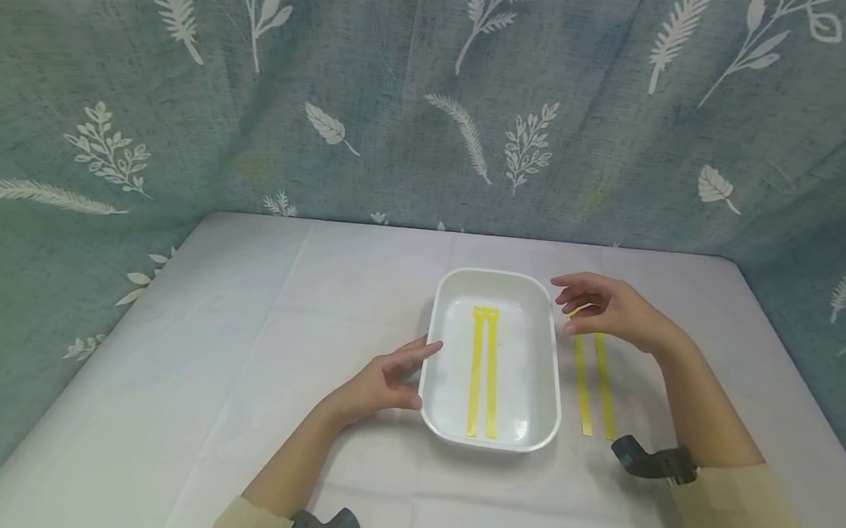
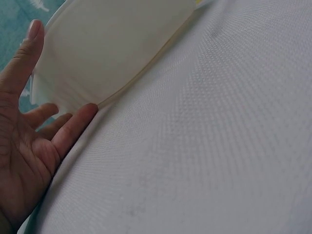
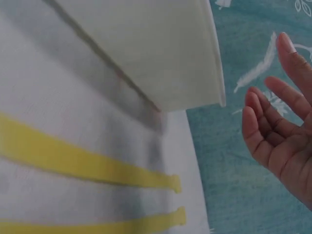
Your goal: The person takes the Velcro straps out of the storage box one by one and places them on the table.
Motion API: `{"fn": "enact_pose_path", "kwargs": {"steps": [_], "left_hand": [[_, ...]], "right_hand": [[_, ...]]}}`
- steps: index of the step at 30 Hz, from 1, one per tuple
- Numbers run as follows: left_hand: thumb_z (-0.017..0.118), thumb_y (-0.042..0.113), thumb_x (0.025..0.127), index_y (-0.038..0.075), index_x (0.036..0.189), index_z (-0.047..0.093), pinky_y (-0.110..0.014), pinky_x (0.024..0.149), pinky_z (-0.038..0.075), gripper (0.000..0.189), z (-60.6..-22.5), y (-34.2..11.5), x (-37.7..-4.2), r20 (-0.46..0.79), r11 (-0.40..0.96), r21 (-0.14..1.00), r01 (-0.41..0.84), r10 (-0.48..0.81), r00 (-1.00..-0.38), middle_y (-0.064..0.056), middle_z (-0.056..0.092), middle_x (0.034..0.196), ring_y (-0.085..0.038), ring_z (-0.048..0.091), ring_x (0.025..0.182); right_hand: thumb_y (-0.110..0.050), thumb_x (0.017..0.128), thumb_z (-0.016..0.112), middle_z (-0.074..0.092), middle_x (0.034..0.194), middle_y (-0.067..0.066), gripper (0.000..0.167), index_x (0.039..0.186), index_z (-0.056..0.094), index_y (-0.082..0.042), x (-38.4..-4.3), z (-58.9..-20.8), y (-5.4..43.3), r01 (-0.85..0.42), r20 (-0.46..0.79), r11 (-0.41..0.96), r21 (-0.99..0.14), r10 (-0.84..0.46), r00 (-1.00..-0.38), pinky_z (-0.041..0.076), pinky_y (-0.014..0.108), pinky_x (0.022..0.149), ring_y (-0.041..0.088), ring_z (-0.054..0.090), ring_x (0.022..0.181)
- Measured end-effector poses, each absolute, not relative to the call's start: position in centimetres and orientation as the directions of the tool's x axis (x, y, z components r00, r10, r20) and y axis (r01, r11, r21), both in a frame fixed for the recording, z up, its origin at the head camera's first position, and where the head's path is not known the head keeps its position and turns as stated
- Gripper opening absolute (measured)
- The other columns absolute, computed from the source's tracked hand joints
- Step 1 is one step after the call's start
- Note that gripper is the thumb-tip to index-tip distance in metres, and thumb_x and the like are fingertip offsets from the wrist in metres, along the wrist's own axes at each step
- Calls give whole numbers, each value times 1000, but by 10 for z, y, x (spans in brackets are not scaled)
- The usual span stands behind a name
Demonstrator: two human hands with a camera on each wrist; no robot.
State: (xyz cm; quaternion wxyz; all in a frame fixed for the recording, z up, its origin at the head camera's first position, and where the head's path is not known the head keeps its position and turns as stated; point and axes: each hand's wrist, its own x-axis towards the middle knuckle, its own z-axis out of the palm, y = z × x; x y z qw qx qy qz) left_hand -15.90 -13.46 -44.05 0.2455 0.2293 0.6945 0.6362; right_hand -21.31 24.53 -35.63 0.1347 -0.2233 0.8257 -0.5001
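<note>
A white rectangular tray (image 1: 526,367) with rounded corners sits on the table, and a pair of flat yellow strips (image 1: 475,380) lies lengthwise inside it. My left hand (image 1: 383,381) rests against the tray's left side with fingers and thumb spread; in the left wrist view its fingertips touch the outer wall low down. Beside the tray's upper right corner my right hand (image 1: 612,312) is raised, holding nothing, its fingers loosely bent. Below it, two more yellow strips (image 1: 583,391) lie side by side on the tablecloth, their far ends partly hidden in the head view by this hand.
A white cloth (image 1: 277,384) with faint creases covers the table. Behind its far edge hangs a teal curtain (image 1: 376,75) printed with white leaves. Dark wrist-worn devices (image 1: 654,462) sit on both forearms.
</note>
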Motion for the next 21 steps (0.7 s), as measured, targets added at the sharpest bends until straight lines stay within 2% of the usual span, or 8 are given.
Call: {"fn": "enact_pose_path", "kwargs": {"steps": [6,8,13,21], "left_hand": [[78,8,77,19,144,42,-34,90,53,77,-441,-135,-159,-46,79,997,6,635,-771,-4,16,158,-34,38,135],[78,8,77,19,144,42,-34,90,53,77,-441,-134,-159,-48,81,997,4,635,-771,-4,16,158,-34,43,131],[78,9,77,18,144,41,-34,88,54,78,-439,-135,-158,-57,80,997,-9,634,-771,-4,15,159,-36,56,118],[78,9,76,19,144,41,-35,89,54,77,-439,-134,-159,-52,77,997,-3,636,-770,-3,15,159,-35,55,119]], "right_hand": [[-12,80,76,57,116,22,64,136,46,-1,-217,-342,229,-199,-73,426,-882,-543,-837,55,28,84,29,60,104],[-12,80,76,58,114,20,63,135,47,-2,-217,-336,224,-201,-83,430,-880,-556,-827,55,29,84,29,61,103],[-14,78,77,60,108,14,61,133,50,-6,-221,-321,207,-200,-99,439,-876,-569,-816,55,31,83,22,63,97],[-19,77,79,62,96,10,56,127,55,-10,-229,-308,176,-141,-158,474,-869,-536,-830,53,32,80,21,62,87]]}}
